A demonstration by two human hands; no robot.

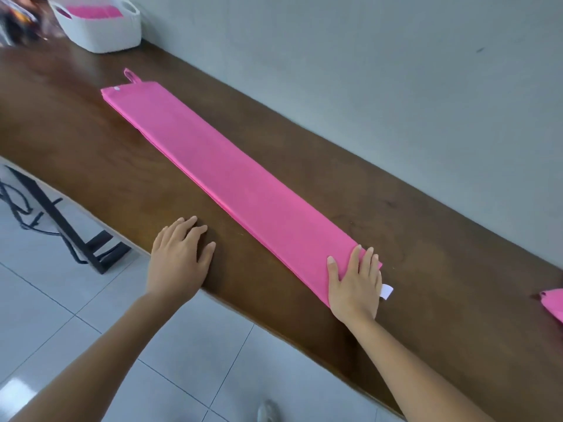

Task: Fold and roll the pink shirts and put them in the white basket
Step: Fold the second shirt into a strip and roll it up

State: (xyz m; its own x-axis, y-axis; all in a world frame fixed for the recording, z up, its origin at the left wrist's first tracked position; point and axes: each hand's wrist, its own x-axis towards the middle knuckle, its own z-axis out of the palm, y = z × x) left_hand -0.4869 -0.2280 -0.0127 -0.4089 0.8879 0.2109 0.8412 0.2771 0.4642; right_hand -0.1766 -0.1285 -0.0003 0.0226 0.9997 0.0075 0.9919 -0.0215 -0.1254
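Head view, looking down along a long brown table (91,153) set against a grey wall. A pink shirt (231,178) lies on it, already folded into one long narrow strip that runs from the near edge away toward the far left, with a small loop sticking out at the far end and a white tag (386,291) poking out at the near end. The right hand (355,284) lies flat on the near end of the strip, fingers straight and slightly spread, pressing it down. The left hand (181,257) rests flat on the bare wood just beside the strip, fingers relaxed, holding nothing.

By my reckoning the folding of this shirt is done and the rolling has not begun; the near end under the right hand looks the likely place to start. The white basket (100,32) stands at the far left end of the table, well apart from the hands, with something pink already in it, probably finished shirts, though it is too blurred to be sure. At the right edge another piece of pink cloth (553,303) shows, perhaps a shirt waiting its turn. Nothing lies between strip and basket.
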